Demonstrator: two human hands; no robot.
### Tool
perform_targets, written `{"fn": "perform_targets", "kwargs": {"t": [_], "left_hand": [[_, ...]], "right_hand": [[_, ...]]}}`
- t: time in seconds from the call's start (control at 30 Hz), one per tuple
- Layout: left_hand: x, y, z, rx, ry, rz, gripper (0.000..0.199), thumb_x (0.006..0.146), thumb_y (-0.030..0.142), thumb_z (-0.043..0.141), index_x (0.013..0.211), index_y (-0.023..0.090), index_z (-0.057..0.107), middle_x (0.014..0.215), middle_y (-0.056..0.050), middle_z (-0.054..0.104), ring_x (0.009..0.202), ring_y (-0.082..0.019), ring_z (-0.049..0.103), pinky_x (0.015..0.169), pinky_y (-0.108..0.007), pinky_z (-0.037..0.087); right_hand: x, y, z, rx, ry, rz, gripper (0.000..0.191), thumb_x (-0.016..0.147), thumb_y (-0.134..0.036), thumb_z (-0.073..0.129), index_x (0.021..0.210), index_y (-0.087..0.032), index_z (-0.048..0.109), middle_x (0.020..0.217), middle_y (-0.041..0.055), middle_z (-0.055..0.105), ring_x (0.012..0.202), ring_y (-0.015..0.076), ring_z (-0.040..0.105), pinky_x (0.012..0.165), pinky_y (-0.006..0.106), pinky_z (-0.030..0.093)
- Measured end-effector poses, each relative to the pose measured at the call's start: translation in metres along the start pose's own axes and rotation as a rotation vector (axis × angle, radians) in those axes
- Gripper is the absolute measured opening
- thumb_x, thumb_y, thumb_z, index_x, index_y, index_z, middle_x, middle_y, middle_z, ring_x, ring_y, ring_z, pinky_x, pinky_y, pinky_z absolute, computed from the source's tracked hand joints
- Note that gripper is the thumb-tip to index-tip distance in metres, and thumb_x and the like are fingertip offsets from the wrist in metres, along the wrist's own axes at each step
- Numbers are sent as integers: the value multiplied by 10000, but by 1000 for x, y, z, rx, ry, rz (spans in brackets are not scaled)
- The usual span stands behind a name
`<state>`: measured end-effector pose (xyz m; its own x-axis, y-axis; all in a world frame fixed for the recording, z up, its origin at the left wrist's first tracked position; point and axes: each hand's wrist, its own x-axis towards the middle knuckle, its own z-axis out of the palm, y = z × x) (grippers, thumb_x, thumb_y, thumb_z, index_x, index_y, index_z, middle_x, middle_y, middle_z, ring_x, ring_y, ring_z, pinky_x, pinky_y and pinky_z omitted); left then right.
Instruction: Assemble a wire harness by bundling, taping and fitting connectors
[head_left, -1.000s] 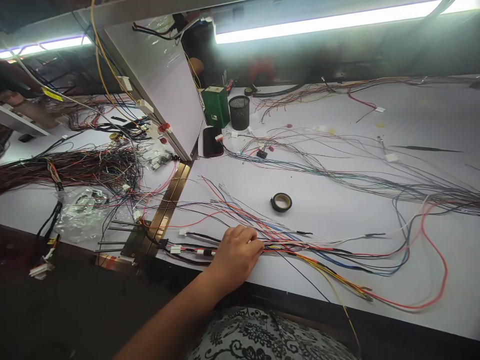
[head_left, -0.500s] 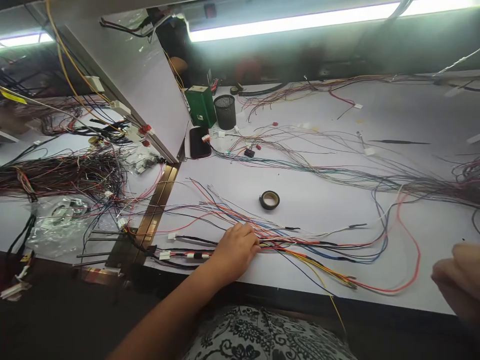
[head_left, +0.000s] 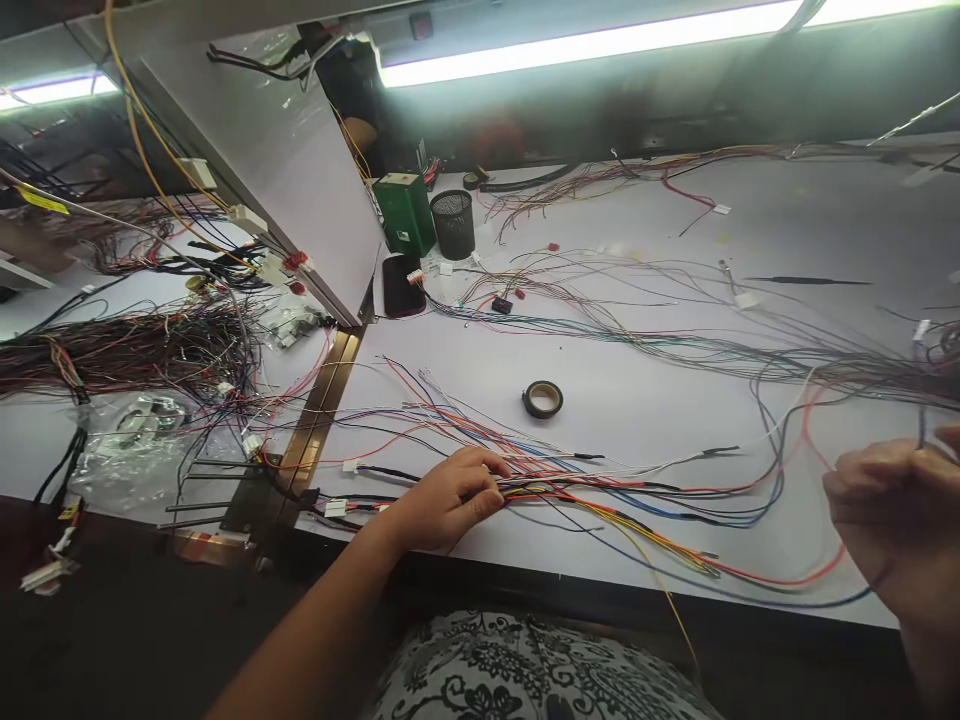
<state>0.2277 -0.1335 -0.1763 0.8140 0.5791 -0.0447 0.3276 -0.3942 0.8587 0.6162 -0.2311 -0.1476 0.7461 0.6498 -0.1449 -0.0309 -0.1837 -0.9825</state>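
Note:
My left hand [head_left: 461, 500] rests on a bundle of coloured wires [head_left: 547, 485] near the table's front edge, its fingers curled over them. Toward the right edge, my right hand [head_left: 889, 510] is raised with its fingers closed on a blue wire [head_left: 787, 603], which curves along the front edge. Yellow and orange wires [head_left: 660, 540] fan out between the hands. A roll of black tape [head_left: 542, 399] lies just behind the bundle. White connectors [head_left: 336, 508] sit at the bundle's left end.
A green box [head_left: 405, 215], a mesh cup [head_left: 453, 225] and a dark phone [head_left: 403, 287] stand or lie at the back left. Long thin wires [head_left: 690, 345] cross the table. Beyond the metal strip [head_left: 319, 400] is a dark wire heap [head_left: 150, 345].
My right hand has moved left and farther into view, with the blue wire now drawn toward it. My left hand has shifted slightly left, its thumb now showing.

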Motion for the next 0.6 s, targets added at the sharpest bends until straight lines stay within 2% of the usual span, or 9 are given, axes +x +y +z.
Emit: {"fn": "perform_targets", "kwargs": {"t": [0.07, 0.13, 0.23, 0.3, 0.37, 0.43, 0.53, 0.6], "left_hand": [[1, 0, 2, -46, 1, 18, 513, 973, 478, 301, 631, 169, 528, 1025, -93, 620, 970, -193, 564, 906, -345, 431], [2, 1, 5, -27, 29, 29, 546, 968, 500, 305, 582, 168, 501, 963, -75, 632, 914, -178, 570, 877, -330, 427], [3, 3, 14, 191, 75, 42, 357, 875, 514, 548, 750, 185, 605, 1005, -59, 629, 971, -192, 555, 912, -338, 397], [4, 4, 23, 377, 66, 84, 254, 835, 451, 638, 913, 209, 630, 1063, -52, 624, 1024, -208, 535, 949, -361, 369], [5, 4, 33, 517, 72, 112, 166, 872, 357, 606, 960, 217, 621, 1088, -47, 624, 1034, -212, 525, 950, -373, 361], [6, 5, 41, 606, 102, 101, 105, 899, 294, 561, 917, 205, 613, 1083, -45, 624, 1014, -211, 522, 921, -372, 370], [7, 6, 48, 648, 117, 69, 124, 932, 245, 497, 891, 190, 600, 976, -36, 636, 913, -192, 528, 843, -348, 389], [6, 6, 48, 657, 115, 57, 150, 948, 205, 453, 974, 189, 600, 913, -29, 640, 855, -183, 523, 808, -343, 387]], "right_hand": [[-2, 1, -2, 224, -111, 95, 309, 697, -168, 683, 947, -343, 638, 548, -18, 460, 511, 122, 460, 493, 332, 257], [-3, 3, -2, 301, -120, 140, 321, 658, -128, 723, 906, -321, 655, 527, -10, 470, 491, 123, 434, 480, 317, 220], [-2, 7, -2, 295, -45, 118, 355, 617, -100, 744, 916, -280, 681, 540, 7, 501, 514, 133, 450, 480, 308, 233], [-2, 9, -1, 293, -28, 103, 364, 613, -107, 754, 941, -253, 692, 559, 18, 518, 549, 147, 477, 487, 311, 273], [-2, 8, 0, 297, -35, 90, 370, 625, -116, 757, 968, -240, 693, 591, 26, 539, 580, 157, 499, 499, 313, 319], [-4, 5, 2, 318, -50, 88, 362, 642, -110, 745, 976, -237, 689, 606, 26, 546, 590, 152, 501, 501, 293, 349], [-5, 1, 5, 364, -72, 105, 350, 645, -89, 726, 959, -235, 677, 595, 15, 534, 583, 133, 481, 484, 237, 368], [-4, 0, 6, 378, -78, 108, 361, 634, -80, 724, 959, -228, 671, 590, 14, 536, 581, 127, 473, 480, 212, 382]]}}
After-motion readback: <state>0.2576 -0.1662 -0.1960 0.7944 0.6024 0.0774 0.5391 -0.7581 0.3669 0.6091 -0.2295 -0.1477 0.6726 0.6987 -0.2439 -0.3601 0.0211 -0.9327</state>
